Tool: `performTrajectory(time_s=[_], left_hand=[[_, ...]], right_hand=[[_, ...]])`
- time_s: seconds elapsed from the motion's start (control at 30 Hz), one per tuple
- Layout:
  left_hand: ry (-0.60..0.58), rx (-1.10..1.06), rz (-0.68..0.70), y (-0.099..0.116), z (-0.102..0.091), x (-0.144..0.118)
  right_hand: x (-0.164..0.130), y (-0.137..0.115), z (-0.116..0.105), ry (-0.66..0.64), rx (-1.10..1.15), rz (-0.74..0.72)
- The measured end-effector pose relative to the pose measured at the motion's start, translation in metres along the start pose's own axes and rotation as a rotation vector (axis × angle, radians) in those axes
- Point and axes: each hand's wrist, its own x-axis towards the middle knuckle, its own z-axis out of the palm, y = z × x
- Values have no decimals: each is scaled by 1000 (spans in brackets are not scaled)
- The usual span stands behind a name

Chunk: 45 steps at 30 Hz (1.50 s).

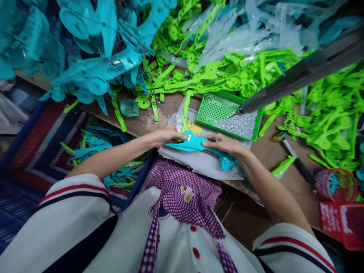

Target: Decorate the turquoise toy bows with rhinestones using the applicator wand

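Note:
Both my hands hold a long teal plastic piece [196, 146] flat on a pale cloth with a yellow cartoon print [199, 161] at the bench's front edge. My left hand [167, 135] presses its left, rounded end. My right hand [223, 143] grips its middle, fingers over the top. The piece's right end [227, 163] sticks out past my right hand. Just behind lies a green tray [209, 108] holding several small silver screws [241, 125].
A hanging grey power screwdriver [298, 76] points its tip at the tray. Heaps of teal parts [93, 57] and green parts [327, 113] cover the bench's back. A black-handled tool [298, 163] and red baskets [337, 187] sit at right. A bin of parts [93, 151] stands at left.

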Motion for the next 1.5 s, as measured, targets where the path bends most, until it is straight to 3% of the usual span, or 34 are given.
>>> performTrajectory(time_s=[0.1,0.17,0.23,0.33,0.4,0.47,0.6,0.73,0.83,1.0,1.23,1.5], left_hand=[[102,-71,-21,2,8,1],[133,-80,-19,2,11,0],[99,-92,-8,1,11,-1],[-20,-146,19,-1,8,-1],[-76,-178,43,-3,5,0],[-61,-180,51,-5,3,1],[62,-136,26,-11,3,3],[83,-106,70,-11,6,1],[13,-135,70,-7,7,-3],[-42,-136,54,-1,6,-5],[-25,-136,45,-3,7,-3],[-25,-105,40,-4,5,-4]], right_hand=[[-2,2,3,7,-34,-28],[-7,2,4,88,-119,-83],[-12,-1,0,382,-175,-186],[-9,-18,-18,1100,-50,-520],[2,-43,-34,1331,35,-797],[18,-77,-43,1233,12,-967],[47,-148,-36,998,65,-1119],[65,-176,-30,968,138,-1111],[65,-165,-42,1084,131,-975],[48,-122,-67,1243,237,-759],[74,-84,-89,1316,224,-635],[92,-68,-98,1232,102,-634]])
